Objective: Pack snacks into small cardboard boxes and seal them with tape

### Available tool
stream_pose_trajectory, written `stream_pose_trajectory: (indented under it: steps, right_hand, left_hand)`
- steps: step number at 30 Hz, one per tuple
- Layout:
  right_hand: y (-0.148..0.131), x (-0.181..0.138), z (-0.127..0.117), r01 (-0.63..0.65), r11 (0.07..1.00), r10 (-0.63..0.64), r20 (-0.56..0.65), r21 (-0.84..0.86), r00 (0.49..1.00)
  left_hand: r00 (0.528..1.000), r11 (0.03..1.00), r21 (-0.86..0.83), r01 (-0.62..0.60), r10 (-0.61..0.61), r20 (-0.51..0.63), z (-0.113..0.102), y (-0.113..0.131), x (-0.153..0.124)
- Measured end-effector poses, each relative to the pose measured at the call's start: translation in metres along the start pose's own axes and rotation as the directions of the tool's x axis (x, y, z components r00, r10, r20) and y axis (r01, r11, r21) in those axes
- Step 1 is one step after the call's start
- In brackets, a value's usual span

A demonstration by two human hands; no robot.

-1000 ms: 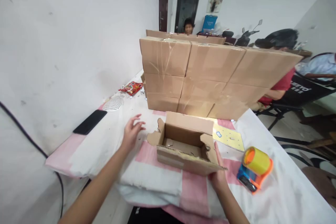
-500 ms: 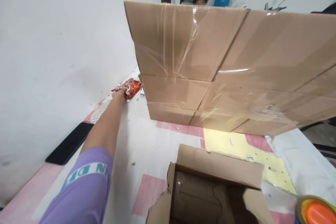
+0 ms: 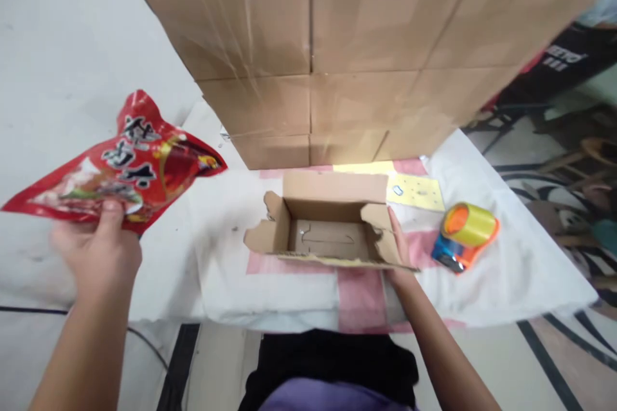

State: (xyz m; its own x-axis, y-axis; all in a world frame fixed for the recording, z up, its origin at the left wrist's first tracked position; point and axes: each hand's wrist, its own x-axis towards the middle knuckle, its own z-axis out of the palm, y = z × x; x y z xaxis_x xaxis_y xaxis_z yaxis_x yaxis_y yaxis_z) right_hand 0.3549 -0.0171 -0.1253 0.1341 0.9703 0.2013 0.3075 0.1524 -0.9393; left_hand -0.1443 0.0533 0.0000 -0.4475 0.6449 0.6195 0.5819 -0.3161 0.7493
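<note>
My left hand [image 3: 99, 247] is closed on the lower edge of a red plastic food packet [image 3: 132, 157] with dark printed characters, its thumb on the front. It holds the packet up at the left, apart from the box. On the table, a small cardboard box [image 3: 332, 187] lies with its flaps raised and torn at the sides; only creases show on its floor. Against the right end of that box is my right hand [image 3: 401, 250], its fingers wrapped along the outer side and partly hidden by a flap.
Taped cardboard boxes [image 3: 366, 38] form a tall wall at the back. A tape dispenser with yellow tape [image 3: 475, 225], in orange and blue, sits on the right. The patterned white cloth [image 3: 299, 302] covers the table, whose front edge is near my body.
My left hand has brought the red packet from the far left table up and nearer. My right hand has come into view at the box. The view has tilted down.
</note>
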Motion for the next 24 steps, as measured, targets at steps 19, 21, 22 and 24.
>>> stream_pose_trajectory:
  steps: [19, 21, 22, 24]
  right_hand:
    - [0.009, -0.002, 0.005, 0.190, 0.956, -0.174, -0.091, 0.224, 0.981]
    - [0.008, -0.003, 0.005, 0.204, 0.956, -0.190, -0.082, 0.213, 0.978]
    - [0.007, -0.003, 0.004, 0.219, 0.954, -0.207, -0.077, 0.207, 0.975]
    - [0.006, -0.005, 0.004, 0.250, 0.948, -0.240, -0.077, 0.199, 0.968]
  left_hand:
    - [-0.046, 0.908, 0.134, -0.398, -0.166, 0.985, 0.122, 0.194, -0.073]
    - [0.017, 0.867, 0.172, -0.468, -0.186, 0.982, 0.120, 0.199, -0.068]
    - [0.085, 0.841, 0.189, -0.506, -0.170, 0.982, 0.120, 0.202, -0.066]
    - [0.164, 0.813, 0.173, -0.556, -0.096, 0.982, 0.121, 0.210, -0.062]
